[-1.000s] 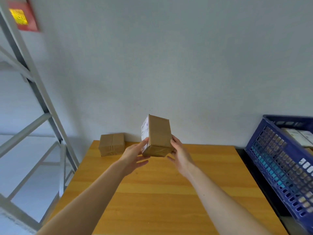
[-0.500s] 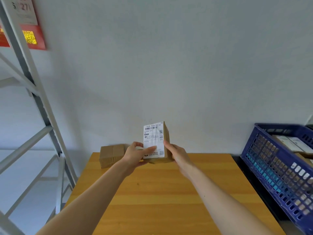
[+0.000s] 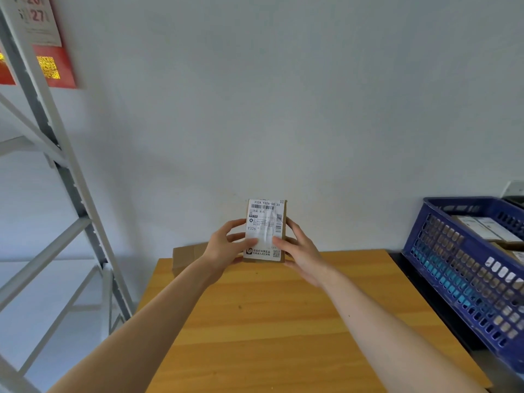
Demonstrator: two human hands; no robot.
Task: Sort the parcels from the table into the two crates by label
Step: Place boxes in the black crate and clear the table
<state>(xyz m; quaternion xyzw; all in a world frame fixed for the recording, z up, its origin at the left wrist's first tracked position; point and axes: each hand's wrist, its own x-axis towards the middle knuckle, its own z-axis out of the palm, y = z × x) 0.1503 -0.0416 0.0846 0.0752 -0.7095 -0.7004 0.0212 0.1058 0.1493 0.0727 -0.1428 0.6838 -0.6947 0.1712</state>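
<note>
The small brown cardboard parcel [image 3: 284, 222] has swung round since a second ago, and its white shipping label [image 3: 263, 214] now faces us squarely, upright above the light wooden table's [image 3: 269, 321] far edge. Left hand [image 3: 224, 248] grips its left side and right hand [image 3: 302, 252] clasps the right, thumbs on the label. Just left of the grip, behind the left wrist, a second brown cardboard box [image 3: 185, 255] lies on the table. Well right of the grip sits the blue plastic lattice crate [image 3: 453, 268] with parcels inside.

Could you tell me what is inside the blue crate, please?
Parcels with white labels lie in the crate. Its latticed wall and the picture's edge hide how many lie beneath and beyond them.
</note>
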